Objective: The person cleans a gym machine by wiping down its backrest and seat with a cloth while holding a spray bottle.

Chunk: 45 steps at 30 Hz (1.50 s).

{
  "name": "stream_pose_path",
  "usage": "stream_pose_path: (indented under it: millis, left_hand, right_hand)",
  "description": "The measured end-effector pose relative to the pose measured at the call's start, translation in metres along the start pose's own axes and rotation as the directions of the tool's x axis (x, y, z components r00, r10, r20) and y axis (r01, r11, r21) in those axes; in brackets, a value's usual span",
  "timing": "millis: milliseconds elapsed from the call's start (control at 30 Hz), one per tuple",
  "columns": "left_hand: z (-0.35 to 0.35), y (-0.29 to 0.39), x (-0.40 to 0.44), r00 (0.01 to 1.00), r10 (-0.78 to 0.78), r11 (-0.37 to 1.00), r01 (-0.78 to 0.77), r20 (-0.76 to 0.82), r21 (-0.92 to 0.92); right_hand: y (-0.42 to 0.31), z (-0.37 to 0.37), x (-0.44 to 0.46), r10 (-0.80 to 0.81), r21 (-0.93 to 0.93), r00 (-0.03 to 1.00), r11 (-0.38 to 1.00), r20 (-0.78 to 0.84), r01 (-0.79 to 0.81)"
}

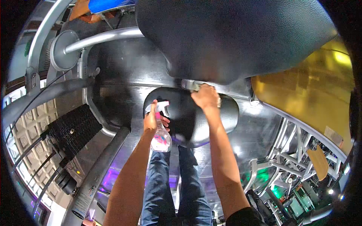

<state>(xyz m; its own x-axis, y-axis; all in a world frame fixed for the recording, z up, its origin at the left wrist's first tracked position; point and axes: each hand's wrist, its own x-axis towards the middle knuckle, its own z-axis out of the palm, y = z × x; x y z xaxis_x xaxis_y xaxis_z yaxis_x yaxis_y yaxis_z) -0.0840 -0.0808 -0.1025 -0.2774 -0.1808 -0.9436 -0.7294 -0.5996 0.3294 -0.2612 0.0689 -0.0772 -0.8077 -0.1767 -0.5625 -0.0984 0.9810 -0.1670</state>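
Note:
A clear spray bottle (161, 140) with a white and pink trigger head is in my left hand (151, 119), its fingers wrapped round the neck. The bottle is held over the left part of a black padded seat (188, 116). My right hand (206, 97) is closed at the seat's far edge, close to a silvery metal part (188, 84) beneath the large black backrest (230, 37). Something pale shows at its fingertips, too small to make out.
A curved grey frame tube (102, 165) and a black weight stack (71, 132) stand at the left. A yellow panel (305, 94) is at the right, with more metal gym frames (294, 162) below it. My jeans-clad legs show below the seat.

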Motion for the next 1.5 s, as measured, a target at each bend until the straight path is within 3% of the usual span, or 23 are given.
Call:
stream_pose_path:
  millis: [33, 200, 267, 300, 433, 500, 567, 600, 633, 700, 767, 833, 967, 1100, 1133, 1200, 1233, 1300, 1367, 1500]
  left_hand:
    - [0.0, 0.0, -0.001, 1.0, 0.002, 0.999, -0.002, -0.008, -0.032]
    - [0.005, 0.008, -0.013, 0.998, 0.042, 0.998, -0.044, -0.049, -0.04]
    - [0.005, 0.009, -0.011, 0.998, 0.004, 1.0, -0.006, -0.058, -0.03]
    - [0.005, 0.009, -0.01, 0.997, -0.034, 0.999, 0.033, -0.07, -0.022]
    - [0.006, 0.008, -0.012, 0.996, -0.006, 1.0, 0.004, -0.089, -0.028]
    - [0.005, 0.006, -0.009, 0.997, 0.014, 0.999, -0.017, -0.076, -0.041]
    - [0.006, 0.007, -0.012, 0.997, 0.017, 0.999, -0.02, -0.081, -0.039]
    - [0.007, 0.007, -0.013, 0.996, 0.022, 0.999, -0.025, -0.083, -0.034]
    - [0.007, 0.007, -0.013, 0.996, 0.022, 0.999, -0.025, -0.082, -0.034]
    - [0.006, 0.008, -0.012, 0.997, 0.007, 0.999, -0.01, -0.072, -0.038]
    - [0.006, 0.008, -0.012, 0.996, -0.002, 0.999, -0.001, -0.084, -0.037]
    - [0.005, 0.007, -0.012, 0.996, -0.011, 0.999, 0.007, -0.093, -0.037]
    - [0.003, 0.004, -0.01, 0.999, 0.007, 0.998, -0.011, -0.05, -0.068]
    - [0.004, 0.004, -0.012, 0.999, 0.029, 0.996, -0.032, -0.043, -0.078]
    - [0.003, 0.003, -0.011, 0.999, 0.025, 0.996, -0.029, -0.044, -0.084]
    - [0.003, 0.001, -0.009, 0.998, 0.004, 0.995, -0.011, -0.061, -0.102]
    - [0.004, 0.002, -0.011, 0.998, 0.005, 0.994, -0.012, -0.061, -0.106]
    - [0.004, 0.004, -0.014, 0.997, 0.038, 0.996, -0.044, -0.066, -0.082]
    - [0.003, 0.003, -0.014, 0.997, 0.058, 0.995, -0.062, -0.047, -0.084]
    - [-0.002, 0.0, -0.015, 0.994, 0.105, 0.992, -0.105, 0.004, -0.063]
  right_hand:
    - [-0.011, 0.002, -0.001, -0.035, 0.049, 0.997, 0.998, 0.069, 0.031]
    - [-0.006, 0.018, -0.034, -0.209, 0.04, 0.967, 0.975, -0.148, 0.217]
    - [0.021, 0.02, -0.046, -0.32, 0.044, 0.895, 0.936, -0.311, 0.35]
    - [0.035, 0.009, -0.053, -0.323, 0.031, 0.913, 0.94, -0.248, 0.34]
    - [0.067, -0.01, -0.057, -0.147, 0.054, 0.943, 0.984, -0.299, 0.17]
    - [0.077, 0.006, -0.041, -0.138, 0.033, 0.944, 0.987, -0.3, 0.155]
    - [0.068, 0.022, -0.034, -0.219, -0.074, 0.862, 0.975, -0.457, 0.209]
    - [0.051, 0.019, -0.041, -0.102, 0.012, 0.932, 0.993, -0.347, 0.113]
    - [0.039, 0.028, -0.043, -0.29, -0.107, 0.788, 0.955, -0.543, 0.277]
    - [0.014, 0.034, -0.047, -0.245, 0.007, 0.9, 0.964, -0.36, 0.265]
    - [-0.006, 0.028, -0.062, -0.294, 0.065, 0.924, 0.946, -0.245, 0.318]
    - [-0.001, 0.031, -0.075, -0.398, 0.015, 0.872, 0.908, -0.286, 0.419]
    - [0.031, 0.015, -0.08, -0.345, 0.126, 0.906, 0.915, -0.244, 0.383]
    - [0.049, -0.006, -0.065, -0.131, 0.055, 0.97, 0.988, -0.204, 0.145]
    - [0.047, -0.004, -0.063, -0.134, 0.051, 0.971, 0.988, -0.2, 0.147]
    - [0.044, 0.012, -0.059, -0.176, 0.042, 0.927, 0.979, -0.332, 0.201]
    - [0.037, 0.022, -0.057, -0.236, 0.085, 0.851, 0.947, -0.469, 0.31]
    - [0.011, 0.038, -0.045, -0.237, 0.152, 0.904, 0.94, -0.356, 0.306]
    - [-0.018, 0.039, -0.041, -0.393, 0.028, 0.855, 0.904, -0.339, 0.426]
    - [-0.034, 0.037, -0.04, -0.522, 0.065, 0.823, 0.835, -0.222, 0.547]
